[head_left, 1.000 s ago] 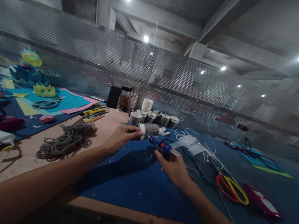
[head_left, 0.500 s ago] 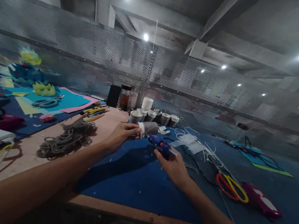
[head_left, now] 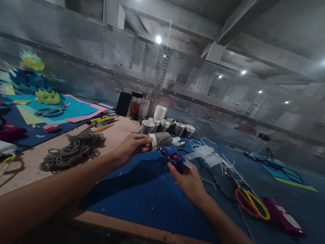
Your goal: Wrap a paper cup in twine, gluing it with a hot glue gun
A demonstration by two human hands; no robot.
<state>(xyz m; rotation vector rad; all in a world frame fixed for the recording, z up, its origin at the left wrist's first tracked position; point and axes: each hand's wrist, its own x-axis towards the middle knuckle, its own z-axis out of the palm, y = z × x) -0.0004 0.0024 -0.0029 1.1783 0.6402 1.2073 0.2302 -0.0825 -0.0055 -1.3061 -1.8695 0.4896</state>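
Observation:
My left hand (head_left: 134, 147) is closed on the white rim of a paper cup (head_left: 163, 139) whose side is covered in grey cord. The cup lies tilted on its side in the air, its base toward the right. In my right hand (head_left: 188, 178) is a blue hot glue gun (head_left: 175, 158), with a clear glue stick poking out of its back end. The gun's nozzle points up and left, close to the cup's rim; whether it touches the cup I cannot tell.
Several grey-wrapped cups (head_left: 164, 125) and a stack of white cups (head_left: 160, 112) stand at the back. Left lies a heap of grey cord (head_left: 74, 150), beyond it scissors (head_left: 50, 111). Right are red-and-yellow-handled scissors (head_left: 252, 203) and a purple device (head_left: 284, 217).
The cup has shifted very slightly left in my left hand, and the cord strand that looped over it near the nozzle no longer stands out. My right hand has barely moved.

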